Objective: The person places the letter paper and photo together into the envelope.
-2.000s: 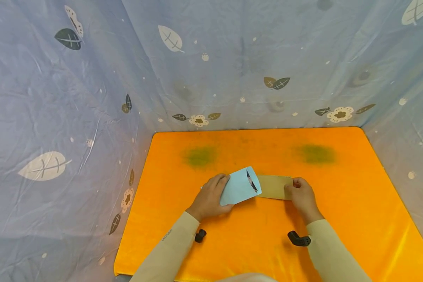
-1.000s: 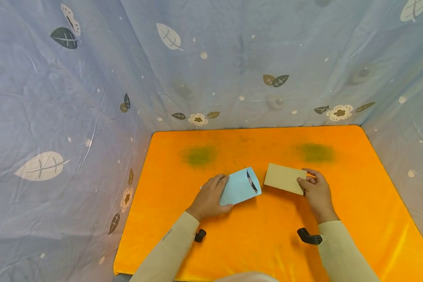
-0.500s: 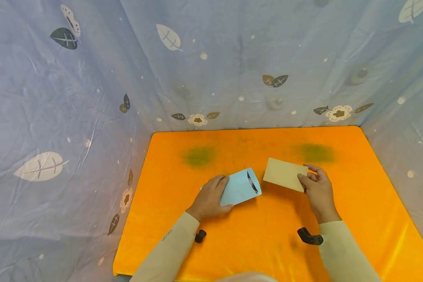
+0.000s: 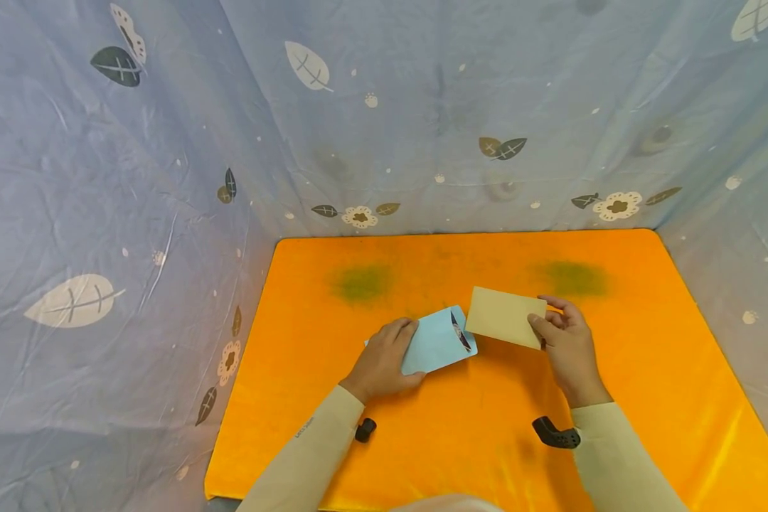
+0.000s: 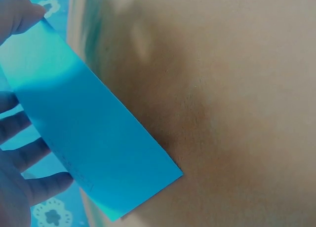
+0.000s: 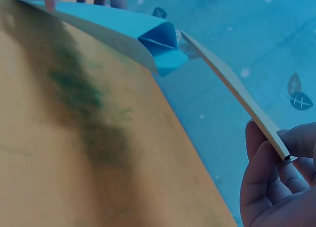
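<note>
While sleeve (image 4: 307, 444) print blurs | envelope (image 4: 438, 341), card (image 4: 504, 316): unmarked

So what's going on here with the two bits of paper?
A person sits at an orange mat with blue patterned cloth behind. Their left hand holds a light blue envelope with its open mouth toward the right. The right hand pinches a tan card by its right end, lifted off the mat. The card's left edge sits just at the envelope's mouth, not visibly inside.

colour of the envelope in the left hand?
Light blue envelope, gripped by the left hand; clearest in the head view.
</note>
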Available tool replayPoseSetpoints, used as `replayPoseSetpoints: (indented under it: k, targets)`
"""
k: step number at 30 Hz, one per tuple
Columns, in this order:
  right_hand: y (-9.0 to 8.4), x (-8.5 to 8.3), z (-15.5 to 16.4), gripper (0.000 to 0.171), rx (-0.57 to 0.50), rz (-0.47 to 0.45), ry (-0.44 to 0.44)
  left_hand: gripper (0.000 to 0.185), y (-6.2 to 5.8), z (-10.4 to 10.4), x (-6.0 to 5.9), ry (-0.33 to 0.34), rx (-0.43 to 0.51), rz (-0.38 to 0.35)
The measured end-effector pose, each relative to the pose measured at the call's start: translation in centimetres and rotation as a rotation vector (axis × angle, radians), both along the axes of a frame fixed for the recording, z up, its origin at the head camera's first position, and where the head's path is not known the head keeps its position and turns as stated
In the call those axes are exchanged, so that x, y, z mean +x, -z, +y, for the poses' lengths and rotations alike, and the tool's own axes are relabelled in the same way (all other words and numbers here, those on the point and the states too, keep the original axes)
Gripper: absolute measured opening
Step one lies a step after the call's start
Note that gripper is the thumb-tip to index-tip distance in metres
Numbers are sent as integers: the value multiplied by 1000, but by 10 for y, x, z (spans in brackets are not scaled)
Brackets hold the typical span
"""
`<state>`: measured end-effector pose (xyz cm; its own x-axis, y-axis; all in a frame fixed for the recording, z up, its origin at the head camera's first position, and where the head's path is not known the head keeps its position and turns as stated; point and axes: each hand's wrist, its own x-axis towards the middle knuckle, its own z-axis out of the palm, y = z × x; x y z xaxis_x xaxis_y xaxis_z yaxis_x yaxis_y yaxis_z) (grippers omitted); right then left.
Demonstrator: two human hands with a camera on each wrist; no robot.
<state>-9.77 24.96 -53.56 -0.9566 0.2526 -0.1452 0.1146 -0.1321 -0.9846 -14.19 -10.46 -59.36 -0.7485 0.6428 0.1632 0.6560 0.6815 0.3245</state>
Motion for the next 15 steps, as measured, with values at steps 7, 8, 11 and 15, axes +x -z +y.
replayPoseSetpoints:
  k: [7, 8, 11, 15]
  targets:
    - [-1, -1, -8, 46, 26, -5, -31, 96, 1, 1, -1, 2, 5, 13]
    - [-1, -1, -9, 46, 26, -8, -33, 96, 1, 2, -1, 3, 8, 14]
    - [-1, -1, -11, 48, 35, -17, -39, 96, 1, 2, -2, 3, 6, 12]
    - [1, 0, -10, 44, 60, -17, -42, 96, -1, 2, -3, 5, 5, 9]
